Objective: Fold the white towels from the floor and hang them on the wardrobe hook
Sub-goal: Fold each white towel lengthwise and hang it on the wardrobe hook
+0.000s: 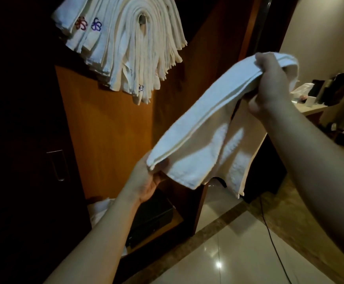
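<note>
A folded white towel [208,128] stretches slantwise in the air between my hands. My right hand [269,83] grips its upper end, high at the right. My left hand [146,179] pinches its lower corner, near the middle of the view. The towel's loose layers hang down below the fold. Several folded white towels [130,50], some with small embroidered flowers, hang draped over the wardrobe hook [141,18] at the top left. Only a small metal bit of the hook shows between them.
The open wooden wardrobe [109,140] stands in front of me, with a dark door and metal handle [57,165] at the left. A black box [152,218] and white cloth [101,208] lie on its bottom shelf. Glossy tiled floor [238,253] with a black cable [273,247] lies right; a cluttered counter [314,99] stands far right.
</note>
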`<state>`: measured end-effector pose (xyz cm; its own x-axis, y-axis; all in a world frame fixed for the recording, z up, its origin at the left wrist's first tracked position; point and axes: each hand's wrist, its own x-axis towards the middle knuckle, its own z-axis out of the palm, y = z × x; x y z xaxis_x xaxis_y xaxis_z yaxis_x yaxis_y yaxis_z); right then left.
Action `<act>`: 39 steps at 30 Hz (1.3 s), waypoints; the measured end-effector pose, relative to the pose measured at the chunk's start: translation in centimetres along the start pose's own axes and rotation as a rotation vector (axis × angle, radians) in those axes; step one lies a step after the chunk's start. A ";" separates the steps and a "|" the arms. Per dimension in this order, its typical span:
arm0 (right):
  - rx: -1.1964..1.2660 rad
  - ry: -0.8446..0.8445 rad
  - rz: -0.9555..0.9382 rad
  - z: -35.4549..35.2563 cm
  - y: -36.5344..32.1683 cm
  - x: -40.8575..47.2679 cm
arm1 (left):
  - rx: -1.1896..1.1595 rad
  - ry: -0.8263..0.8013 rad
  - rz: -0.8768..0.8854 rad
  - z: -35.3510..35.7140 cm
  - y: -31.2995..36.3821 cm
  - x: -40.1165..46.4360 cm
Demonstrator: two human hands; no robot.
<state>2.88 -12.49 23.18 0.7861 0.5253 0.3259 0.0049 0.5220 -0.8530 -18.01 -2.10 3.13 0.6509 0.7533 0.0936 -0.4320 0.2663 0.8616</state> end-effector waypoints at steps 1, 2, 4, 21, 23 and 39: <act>-0.002 0.022 0.015 -0.6 0.2 0.3 | -0.033 0.027 0.020 -0.3 0.1 -0.1; -0.002 0.040 0.032 -1.2 0.5 0.6 | -0.069 0.060 0.045 -0.6 0.3 -0.1; 0.005 0.067 0.067 -2.1 0.9 0.9 | -0.129 0.111 0.115 -1.1 0.9 -0.1; 0.282 0.099 0.194 -3.8 3.7 1.0 | -0.443 -0.153 0.163 0.2 3.0 -1.1; 0.299 0.114 0.205 -4.0 3.9 1.0 | -0.396 -0.148 0.169 -0.1 3.2 -1.1; 0.091 0.021 0.256 -5.2 6.6 0.4 | -0.210 0.103 0.097 -6.3 2.2 -0.9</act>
<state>6.48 -12.29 15.52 0.7675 0.6340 0.0950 -0.2503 0.4327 -0.8661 -23.47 1.59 1.75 0.5376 0.8360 0.1103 -0.6167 0.3006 0.7275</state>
